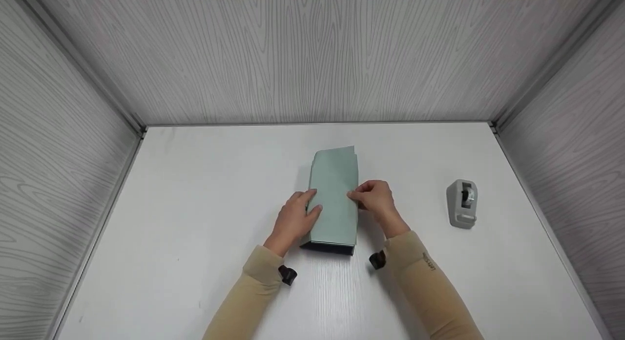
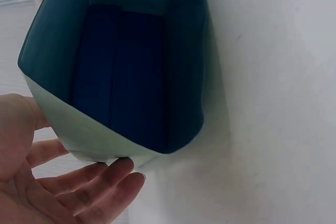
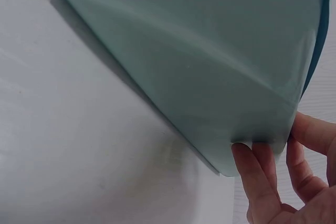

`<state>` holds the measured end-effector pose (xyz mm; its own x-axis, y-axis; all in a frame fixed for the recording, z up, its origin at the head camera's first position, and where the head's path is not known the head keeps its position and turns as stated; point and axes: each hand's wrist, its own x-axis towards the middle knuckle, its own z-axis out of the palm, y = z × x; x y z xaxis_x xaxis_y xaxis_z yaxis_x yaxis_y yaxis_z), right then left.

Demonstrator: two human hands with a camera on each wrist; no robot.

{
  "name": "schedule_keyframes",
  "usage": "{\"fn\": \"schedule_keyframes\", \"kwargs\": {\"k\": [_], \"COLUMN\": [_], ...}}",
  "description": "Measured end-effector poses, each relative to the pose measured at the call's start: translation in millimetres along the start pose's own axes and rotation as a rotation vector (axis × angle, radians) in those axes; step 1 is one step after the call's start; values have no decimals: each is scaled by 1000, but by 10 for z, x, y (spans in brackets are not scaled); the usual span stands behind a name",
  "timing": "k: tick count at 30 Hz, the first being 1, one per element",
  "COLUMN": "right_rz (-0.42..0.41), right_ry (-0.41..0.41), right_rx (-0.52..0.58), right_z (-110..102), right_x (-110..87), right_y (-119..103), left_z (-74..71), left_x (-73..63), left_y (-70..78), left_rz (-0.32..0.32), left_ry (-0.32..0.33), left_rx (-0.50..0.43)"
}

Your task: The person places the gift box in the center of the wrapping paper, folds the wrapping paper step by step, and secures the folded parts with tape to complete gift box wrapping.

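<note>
A long box-shaped bundle in wrapping paper (image 1: 335,198) lies on the table, pale green outside and dark blue inside. Its near end gapes, and the left wrist view shows a dark blue block (image 2: 139,77) deep within the paper. My left hand (image 1: 295,218) holds the left edge, thumb and a finger on the top face, other fingers against the side. At the right edge my right hand (image 1: 375,198) pinches the paper between thumb and fingers. In the right wrist view the side paper (image 3: 194,72) slopes with a crease across it.
A grey tape dispenser (image 1: 462,204) stands on the white table (image 1: 205,183) to the right. Grey wood-grain panels (image 1: 312,56) enclose the back and both sides.
</note>
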<state>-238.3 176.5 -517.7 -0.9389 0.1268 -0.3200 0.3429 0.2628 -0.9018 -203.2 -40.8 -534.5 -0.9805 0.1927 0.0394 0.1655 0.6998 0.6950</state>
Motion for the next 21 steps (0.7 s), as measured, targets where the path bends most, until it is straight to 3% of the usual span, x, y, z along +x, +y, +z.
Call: {"fn": "schedule_keyframes", "kwargs": {"k": [5,21], "right_rz": [-11,-40], "right_ry": [-19,-34], "right_rx": [29,-54], "right_z": [-14,-3], "right_x": [-2,70], "right_y": [-8,-4], "left_z": [0,20], "left_x": [6,0], "left_y": [6,-7], "left_rz": [1,-12], "left_ry": [17,2], "left_rx": [28,10]}}
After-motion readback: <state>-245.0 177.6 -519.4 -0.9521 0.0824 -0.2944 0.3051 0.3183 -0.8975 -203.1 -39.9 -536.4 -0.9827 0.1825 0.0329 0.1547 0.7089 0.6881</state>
